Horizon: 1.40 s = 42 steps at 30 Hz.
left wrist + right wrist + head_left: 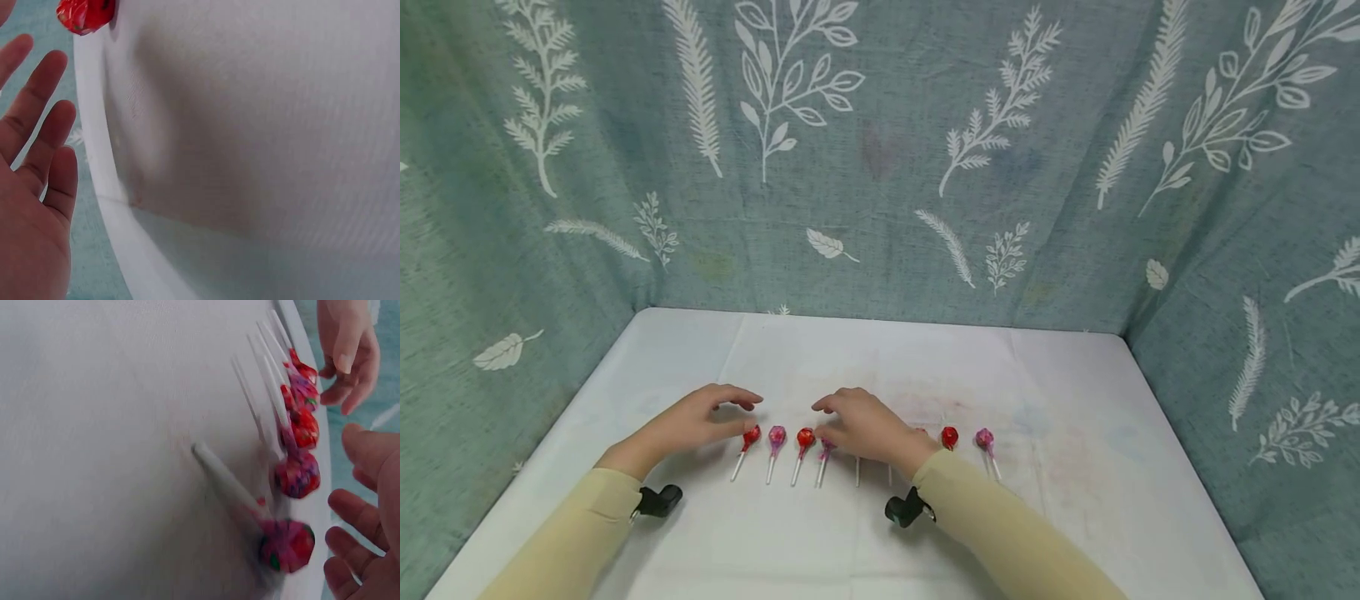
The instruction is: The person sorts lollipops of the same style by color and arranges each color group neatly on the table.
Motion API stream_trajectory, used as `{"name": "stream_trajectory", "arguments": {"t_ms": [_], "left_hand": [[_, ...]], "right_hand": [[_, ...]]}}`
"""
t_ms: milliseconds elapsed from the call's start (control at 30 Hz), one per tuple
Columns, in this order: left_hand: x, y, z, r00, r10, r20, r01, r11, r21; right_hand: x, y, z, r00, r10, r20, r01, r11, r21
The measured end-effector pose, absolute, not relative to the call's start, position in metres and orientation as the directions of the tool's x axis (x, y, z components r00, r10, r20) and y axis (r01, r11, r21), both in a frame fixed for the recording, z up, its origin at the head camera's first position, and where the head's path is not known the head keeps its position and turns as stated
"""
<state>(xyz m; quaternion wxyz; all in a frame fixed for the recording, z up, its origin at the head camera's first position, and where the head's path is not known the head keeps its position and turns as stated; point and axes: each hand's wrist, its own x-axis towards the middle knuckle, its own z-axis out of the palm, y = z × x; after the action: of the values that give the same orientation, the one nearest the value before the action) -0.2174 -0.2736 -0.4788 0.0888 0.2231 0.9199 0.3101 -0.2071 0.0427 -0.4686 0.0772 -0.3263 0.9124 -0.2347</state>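
Row of wrapped lollipops (805,442) lies on the white table (1075,467), heads away from the person, sticks pointing back toward the sleeves. Colours alternate red and purple. Four show in the gap between the hands: red lollipop (751,436) just beside the left thumb, then purple (777,436), red (806,437), and one purple (825,451) partly under the right fingers. Two more sticks emerge from under the right wrist; their heads are hidden in the head view. Beyond the right hand, on its outer side: one red (950,437), one purple (984,438).

Step, as judged: lining up or straightening the row; both hands poised over it, nothing lifted.

Left hand (711,415): fingers relaxed and slightly arched, holding nothing. Wrist view shows its fingers (37,125) spread and straight, clear of the red head (84,15).

Right hand (861,423): loosely cupped above the row's middle, fingers (350,550) apart, gripping nothing; contact with the lollipop beneath cannot be told.

Next move would likely call for a light pinch on one stick, without nudging its close neighbours.
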Motion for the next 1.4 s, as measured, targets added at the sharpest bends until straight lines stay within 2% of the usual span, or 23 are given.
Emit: {"name": "stream_trajectory", "arguments": {"t_ms": [233, 400, 700, 833, 1067, 1400], "left_hand": [[-0.219, -0.271, -0.487, -0.864, 0.501, -0.058, 0.373, 0.712, 0.596], [-0.217, -0.269, -0.493, -0.838, 0.544, -0.045, 0.423, 0.7, 0.575], [-0.221, -0.269, -0.496, -0.81, 0.586, 0.002, 0.486, 0.67, 0.561], [-0.22, -0.268, -0.493, -0.818, 0.575, -0.014, 0.467, 0.679, 0.567], [-0.227, -0.269, -0.488, -0.868, 0.492, -0.066, 0.363, 0.719, 0.593], [-0.279, -0.256, -0.464, -0.885, 0.465, -0.002, 0.381, 0.728, 0.569]], "right_hand": [[-0.208, 0.023, -0.476, -0.771, -0.637, -0.009, -0.595, 0.725, -0.346], [-0.207, 0.015, -0.483, -0.781, -0.625, -0.006, -0.594, 0.744, -0.306], [-0.205, 0.014, -0.481, -0.736, -0.675, 0.046, -0.659, 0.699, -0.279], [-0.205, 0.013, -0.482, -0.723, -0.687, 0.068, -0.677, 0.687, -0.264], [-0.207, 0.011, -0.484, -0.727, -0.685, 0.056, -0.674, 0.695, -0.251], [-0.209, 0.01, -0.486, -0.742, -0.671, 0.019, -0.647, 0.707, -0.287]]}}
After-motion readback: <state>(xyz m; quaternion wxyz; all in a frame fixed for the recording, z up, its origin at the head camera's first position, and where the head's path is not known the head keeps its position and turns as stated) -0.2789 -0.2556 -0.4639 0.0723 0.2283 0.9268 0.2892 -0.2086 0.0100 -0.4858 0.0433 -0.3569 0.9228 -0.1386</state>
